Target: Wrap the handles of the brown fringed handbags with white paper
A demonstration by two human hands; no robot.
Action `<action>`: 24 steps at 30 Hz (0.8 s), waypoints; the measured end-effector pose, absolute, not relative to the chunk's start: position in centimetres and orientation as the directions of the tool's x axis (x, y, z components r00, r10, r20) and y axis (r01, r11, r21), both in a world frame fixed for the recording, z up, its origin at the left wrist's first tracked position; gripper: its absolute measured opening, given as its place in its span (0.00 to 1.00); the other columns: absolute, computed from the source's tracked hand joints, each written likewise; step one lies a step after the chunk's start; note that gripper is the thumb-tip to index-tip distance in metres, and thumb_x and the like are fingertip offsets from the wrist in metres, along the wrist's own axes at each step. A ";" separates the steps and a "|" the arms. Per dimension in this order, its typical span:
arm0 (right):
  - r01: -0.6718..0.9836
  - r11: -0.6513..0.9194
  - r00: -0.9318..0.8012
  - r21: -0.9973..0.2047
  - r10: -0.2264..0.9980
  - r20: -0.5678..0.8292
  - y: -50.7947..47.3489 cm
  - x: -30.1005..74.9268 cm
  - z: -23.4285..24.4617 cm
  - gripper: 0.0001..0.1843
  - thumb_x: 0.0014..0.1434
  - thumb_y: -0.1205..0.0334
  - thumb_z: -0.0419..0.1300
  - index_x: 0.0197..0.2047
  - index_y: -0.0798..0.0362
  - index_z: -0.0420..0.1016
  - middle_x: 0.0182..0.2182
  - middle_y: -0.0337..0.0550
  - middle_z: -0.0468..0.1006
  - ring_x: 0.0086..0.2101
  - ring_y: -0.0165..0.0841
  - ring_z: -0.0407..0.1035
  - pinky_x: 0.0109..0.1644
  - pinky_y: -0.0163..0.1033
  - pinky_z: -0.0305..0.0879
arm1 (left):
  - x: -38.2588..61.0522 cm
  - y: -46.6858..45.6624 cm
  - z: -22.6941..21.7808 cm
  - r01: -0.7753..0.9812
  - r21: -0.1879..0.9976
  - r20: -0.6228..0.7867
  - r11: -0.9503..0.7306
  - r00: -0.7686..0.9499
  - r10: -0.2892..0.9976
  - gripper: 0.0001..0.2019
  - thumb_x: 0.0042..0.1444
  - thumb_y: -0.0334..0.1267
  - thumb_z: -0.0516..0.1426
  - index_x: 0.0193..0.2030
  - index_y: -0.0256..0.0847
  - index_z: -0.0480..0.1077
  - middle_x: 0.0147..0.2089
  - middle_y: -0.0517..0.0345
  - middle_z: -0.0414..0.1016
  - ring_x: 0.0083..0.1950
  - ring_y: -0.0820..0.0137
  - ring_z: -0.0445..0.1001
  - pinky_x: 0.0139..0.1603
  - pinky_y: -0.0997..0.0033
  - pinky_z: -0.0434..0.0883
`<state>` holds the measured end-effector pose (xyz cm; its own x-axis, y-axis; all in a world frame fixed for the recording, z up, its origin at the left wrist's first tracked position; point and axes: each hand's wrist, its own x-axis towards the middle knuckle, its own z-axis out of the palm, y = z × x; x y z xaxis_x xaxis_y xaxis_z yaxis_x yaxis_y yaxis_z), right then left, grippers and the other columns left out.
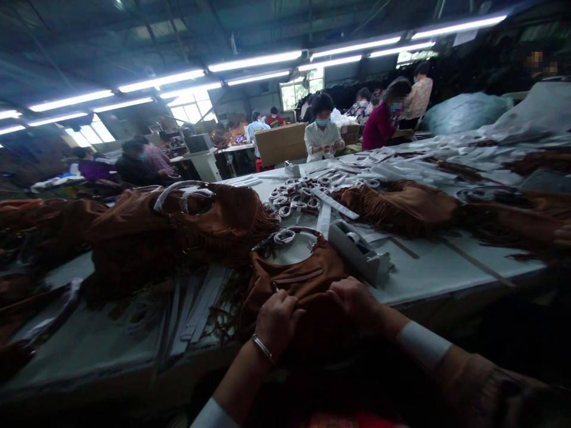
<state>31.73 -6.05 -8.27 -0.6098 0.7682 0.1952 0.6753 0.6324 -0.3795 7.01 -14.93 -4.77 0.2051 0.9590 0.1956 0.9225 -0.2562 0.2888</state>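
Low in the frame's centre, left hand (277, 321) and right hand (353, 299) both clamp the brown fringed bag (303, 279); tape dispenser (359, 249) just right

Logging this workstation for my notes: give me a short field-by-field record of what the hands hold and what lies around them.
left hand: grips brown fringed bag, bracelet on wrist
right hand: grips the same bag, further right
surface: grey table
right of bag: grey tape dispenser
left of bag: pile of similar brown bags
far side: other people at work
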 end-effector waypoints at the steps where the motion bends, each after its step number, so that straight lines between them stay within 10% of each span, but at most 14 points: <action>1: 0.652 0.648 -0.625 -0.394 0.753 0.205 -6.3 32.0 -7.9 0.19 0.70 0.57 0.49 0.33 0.53 0.74 0.30 0.46 0.79 0.34 0.38 0.71 0.45 0.44 0.60 | 7.2 -14.9 -4.8 0.921 0.292 0.187 -0.256 0.207 0.960 0.07 0.64 0.41 0.58 0.44 0.42 0.75 0.42 0.51 0.76 0.44 0.61 0.75 0.45 0.64 0.71; 8: 0.303 0.828 -0.833 -0.472 0.470 0.291 -8.1 32.0 -5.2 0.09 0.62 0.60 0.63 0.46 0.51 0.74 0.45 0.48 0.78 0.44 0.40 0.71 0.48 0.43 0.64 | 7.5 -17.2 -4.9 0.866 0.183 0.350 -0.465 0.384 0.854 0.11 0.68 0.43 0.53 0.38 0.43 0.73 0.38 0.52 0.75 0.40 0.62 0.73 0.42 0.63 0.69; 15: 0.359 0.864 -0.856 -0.353 0.456 0.244 -7.4 33.5 -6.9 0.04 0.60 0.63 0.62 0.39 0.52 0.72 0.42 0.48 0.79 0.42 0.40 0.71 0.48 0.44 0.62 | 1.9 -18.6 -5.3 0.835 0.262 0.263 -0.485 0.421 0.868 0.18 0.58 0.55 0.62 0.45 0.44 0.72 0.46 0.49 0.78 0.52 0.55 0.74 0.57 0.54 0.66; 20: 0.484 0.830 -0.809 -0.278 0.546 0.219 -6.4 34.6 -7.8 0.08 0.62 0.57 0.62 0.35 0.52 0.72 0.34 0.45 0.77 0.35 0.39 0.69 0.42 0.44 0.61 | -1.3 -18.0 -4.6 0.895 0.230 0.213 -0.383 0.337 0.917 0.21 0.54 0.60 0.62 0.38 0.43 0.73 0.40 0.51 0.78 0.45 0.57 0.75 0.55 0.54 0.66; 24: 0.458 0.750 -0.796 -0.477 0.585 0.154 -6.0 35.3 -7.3 0.13 0.63 0.50 0.60 0.35 0.50 0.74 0.35 0.44 0.77 0.35 0.38 0.70 0.41 0.42 0.64 | -2.5 -16.5 -3.9 0.889 0.457 0.157 -0.012 -0.067 0.985 0.22 0.68 0.54 0.48 0.34 0.41 0.72 0.34 0.54 0.77 0.38 0.65 0.74 0.42 0.68 0.66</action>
<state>35.29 -5.98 -7.31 -0.7964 0.5848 0.1543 0.4584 0.7501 -0.4767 -2.52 -16.53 -3.91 -0.0672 0.9853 0.1569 0.8893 -0.0121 0.4572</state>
